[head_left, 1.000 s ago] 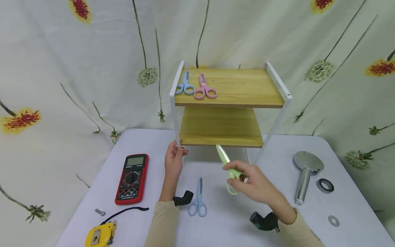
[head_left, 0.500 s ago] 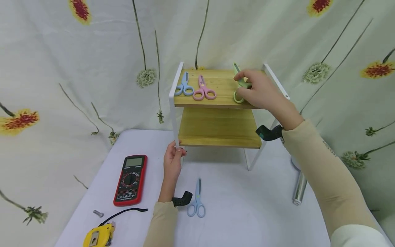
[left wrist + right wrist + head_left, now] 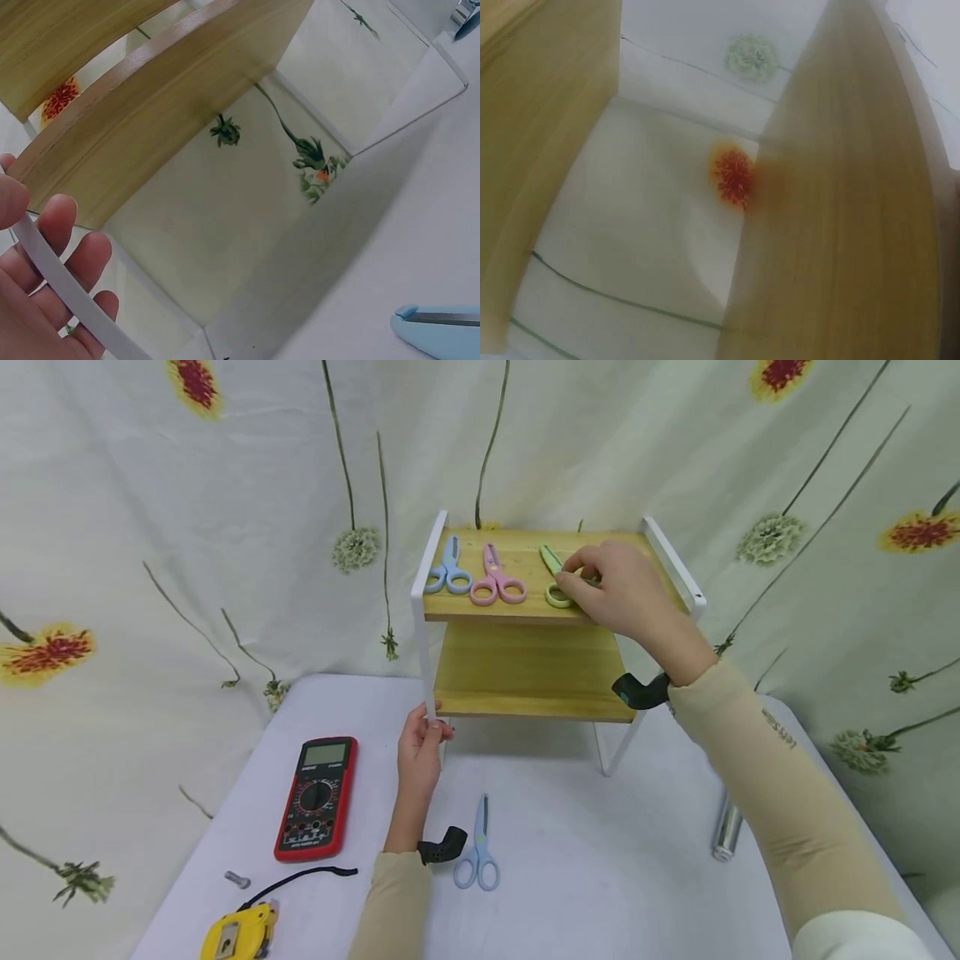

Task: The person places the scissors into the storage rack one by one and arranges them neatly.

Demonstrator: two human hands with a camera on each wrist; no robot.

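Above, the right hand (image 3: 618, 589) pinches the green scissors (image 3: 555, 578) by their handles on the rack's top shelf (image 3: 637, 578); their long axis runs front to back, blades pointing rearward-left. Below, the left hand (image 3: 422, 742) grips the rack's front-left leg (image 3: 423, 660).

A small pair of pale green plastic-handled scissors (image 3: 554, 578) lies flat on the top wooden board of a two-tier shelf with a white metal frame (image 3: 555, 610), blades closed and pointing toward the back, slightly to the left. Its looped handles sit close to the board's front edge, just right of the middle. One handle loop shows; the other is hidden.
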